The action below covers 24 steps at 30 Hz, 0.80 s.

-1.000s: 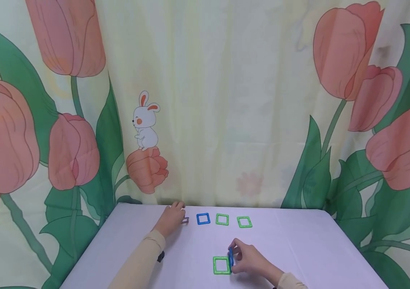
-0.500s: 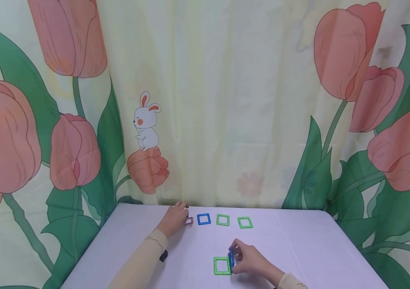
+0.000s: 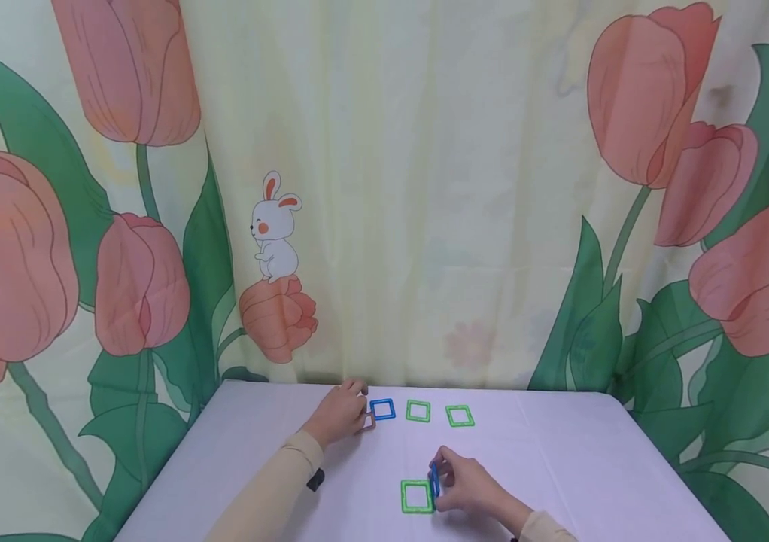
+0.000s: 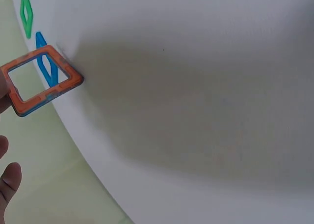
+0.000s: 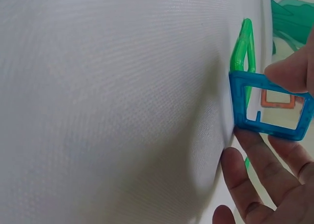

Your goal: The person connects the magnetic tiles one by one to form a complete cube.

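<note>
My left hand [image 3: 341,413] pinches an orange square magnetic tile [image 4: 74,79] by one side, held above the far part of the table. In the left wrist view that tile overlaps a blue square tile [image 4: 53,76] lying behind it. Nearer the front, my right hand [image 3: 471,485] grips a second blue square tile [image 5: 237,101] between thumb and fingers. It stands upright on edge, along the right side of a green square tile [image 3: 417,512] that lies flat. Several fingers of the right hand spread below the blue tile in the right wrist view.
A row at the table's far side holds the flat blue tile, a green tile [image 3: 418,419] and another green tile [image 3: 460,425]. The white table [image 3: 581,467] ends against a curtain [image 3: 425,226] printed with tulips and a rabbit.
My left hand has moved to the right with the orange tile, which now comes up close to the blue tile in the row. My right hand and its blue tile stay in place.
</note>
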Tool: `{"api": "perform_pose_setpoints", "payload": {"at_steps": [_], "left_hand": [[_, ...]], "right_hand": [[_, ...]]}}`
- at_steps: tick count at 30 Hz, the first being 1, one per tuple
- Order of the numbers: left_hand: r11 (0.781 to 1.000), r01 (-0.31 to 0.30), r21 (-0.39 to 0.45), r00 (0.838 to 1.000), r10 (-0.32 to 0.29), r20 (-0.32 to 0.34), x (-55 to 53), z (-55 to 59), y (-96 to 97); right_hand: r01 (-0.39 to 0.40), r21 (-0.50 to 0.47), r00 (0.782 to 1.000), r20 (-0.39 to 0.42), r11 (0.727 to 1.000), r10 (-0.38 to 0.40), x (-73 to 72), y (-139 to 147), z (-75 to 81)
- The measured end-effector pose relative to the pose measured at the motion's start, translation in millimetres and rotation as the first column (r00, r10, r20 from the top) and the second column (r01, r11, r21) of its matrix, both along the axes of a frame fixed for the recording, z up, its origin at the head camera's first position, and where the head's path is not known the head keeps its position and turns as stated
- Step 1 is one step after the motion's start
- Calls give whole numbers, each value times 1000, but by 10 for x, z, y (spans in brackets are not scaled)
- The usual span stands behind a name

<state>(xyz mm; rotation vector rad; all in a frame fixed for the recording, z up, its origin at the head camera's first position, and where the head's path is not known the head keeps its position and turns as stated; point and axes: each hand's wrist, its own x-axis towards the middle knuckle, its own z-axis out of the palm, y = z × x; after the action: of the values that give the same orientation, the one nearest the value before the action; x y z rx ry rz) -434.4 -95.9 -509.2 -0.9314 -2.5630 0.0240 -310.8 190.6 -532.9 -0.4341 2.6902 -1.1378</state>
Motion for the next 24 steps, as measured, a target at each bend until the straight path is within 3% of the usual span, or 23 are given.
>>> {"api": "perform_pose_setpoints", "payload": {"at_steps": [10, 24], "left_hand": [[995, 80, -61, 997, -79, 26, 103, 20, 268], [990, 107, -92, 992, -100, 83, 242, 93, 466]], "right_hand": [[8, 22, 1000, 2, 1000, -8, -3, -2, 25], [-18, 26, 1000, -8, 1000, 18, 4, 6, 41]]}}
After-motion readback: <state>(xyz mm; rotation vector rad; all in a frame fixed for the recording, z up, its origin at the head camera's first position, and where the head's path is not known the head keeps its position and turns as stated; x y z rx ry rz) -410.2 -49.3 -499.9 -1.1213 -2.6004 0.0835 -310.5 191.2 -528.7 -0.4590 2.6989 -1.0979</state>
